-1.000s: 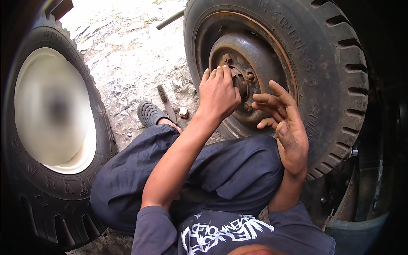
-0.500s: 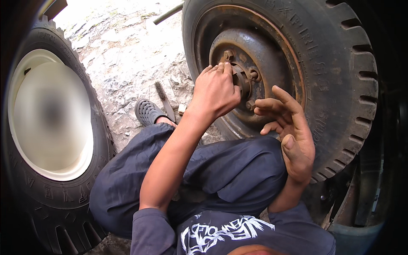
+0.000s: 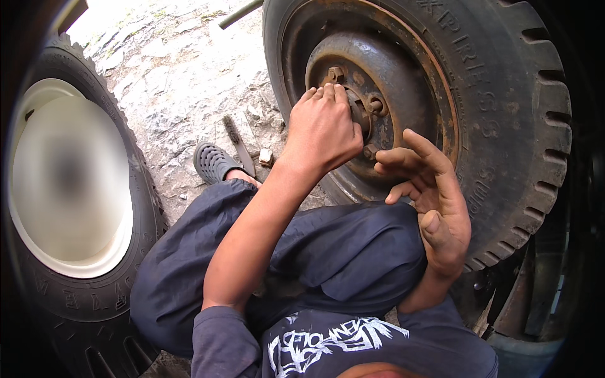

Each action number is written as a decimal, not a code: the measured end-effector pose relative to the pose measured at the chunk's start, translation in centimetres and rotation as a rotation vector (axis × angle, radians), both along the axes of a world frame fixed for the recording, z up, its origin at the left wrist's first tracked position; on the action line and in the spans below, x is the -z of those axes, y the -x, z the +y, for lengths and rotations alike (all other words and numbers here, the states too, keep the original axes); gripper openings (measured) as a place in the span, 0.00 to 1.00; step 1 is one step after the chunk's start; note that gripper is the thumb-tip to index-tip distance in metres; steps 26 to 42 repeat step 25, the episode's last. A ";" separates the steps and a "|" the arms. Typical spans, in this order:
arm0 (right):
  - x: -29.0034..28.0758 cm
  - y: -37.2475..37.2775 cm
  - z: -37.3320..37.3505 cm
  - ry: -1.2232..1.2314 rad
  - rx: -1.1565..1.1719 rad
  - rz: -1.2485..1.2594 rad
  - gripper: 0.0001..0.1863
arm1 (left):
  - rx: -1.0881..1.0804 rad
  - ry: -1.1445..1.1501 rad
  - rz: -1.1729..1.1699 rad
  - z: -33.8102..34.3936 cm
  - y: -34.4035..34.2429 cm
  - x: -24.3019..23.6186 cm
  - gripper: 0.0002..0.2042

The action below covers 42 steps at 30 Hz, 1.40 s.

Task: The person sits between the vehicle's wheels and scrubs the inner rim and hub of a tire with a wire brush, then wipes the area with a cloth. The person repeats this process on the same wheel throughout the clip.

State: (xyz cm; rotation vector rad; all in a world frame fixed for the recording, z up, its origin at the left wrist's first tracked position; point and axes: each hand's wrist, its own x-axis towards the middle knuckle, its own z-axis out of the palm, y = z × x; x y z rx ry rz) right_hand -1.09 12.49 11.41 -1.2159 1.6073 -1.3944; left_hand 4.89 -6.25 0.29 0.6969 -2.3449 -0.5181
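Observation:
A large truck wheel stands on the right, with a black tyre [image 3: 498,120] around a rusty brown steel rim [image 3: 378,57]. My left hand [image 3: 324,129] reaches over the wheel's hub [image 3: 359,113], fingers curled down at its middle. Whatever lies under those fingers is hidden by the hand. Around the hub sit rusty wheel nuts, one nut [image 3: 335,74] above my fingertips and another nut [image 3: 377,105] to the right. My right hand [image 3: 435,208] is held in the air beside the tyre, its fingers apart and slightly bent, with nothing in it.
Another tyre [image 3: 69,309] with a cream rim [image 3: 88,268] stands at left. A wire brush [image 3: 236,143] and a small pale block [image 3: 266,157] lie on the rough stone ground [image 3: 189,75] near my grey clog [image 3: 213,162]. A bar [image 3: 239,14] shows at the top.
The view has shifted a little. My left hand has turned slightly at the hub, and a round edge seen beside its palm earlier is less visible. My right hand stays almost unchanged.

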 end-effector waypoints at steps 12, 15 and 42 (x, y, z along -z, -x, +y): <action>0.0 -0.1 0.0 -0.013 -0.001 -0.023 0.45 | -0.034 -0.082 0.036 -1.0 -0.1 1.7 0.18; -0.3 -0.2 -0.1 -0.025 -0.015 -0.011 0.46 | 0.075 -0.333 0.006 -3.6 0.2 2.3 0.23; -0.4 0.2 0.2 -0.083 -0.033 0.019 0.48 | 0.087 -0.406 0.018 -2.1 -1.2 1.2 0.33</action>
